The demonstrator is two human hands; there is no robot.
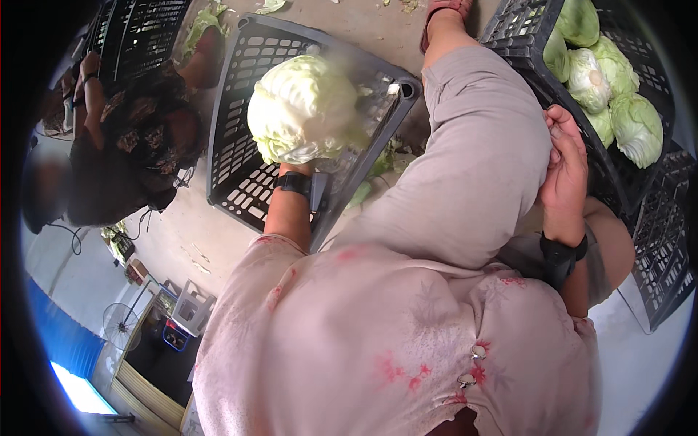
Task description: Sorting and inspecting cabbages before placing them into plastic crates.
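A large pale green cabbage [302, 109] is held up over a grey plastic crate [240, 174]. My left hand [294, 168] supports it from beneath; the fingers are hidden behind the leaves, and a dark band circles the wrist. The cabbage's right side is blurred. Beside my right knee, my right hand [566, 163] is closed with its fingers curled in. Whatever it may hold is hidden. It is close to the wall of a second dark crate [556, 83] containing several cabbages [609, 73].
Another person [138, 138] works at the left, near a black crate [145, 36]. Loose leaves [200, 33] litter the floor. My leg [480, 138] lies between the two cabbage crates. At the lower right stands another crate [665, 247]; a fan [121, 325] is farther off at the lower left.
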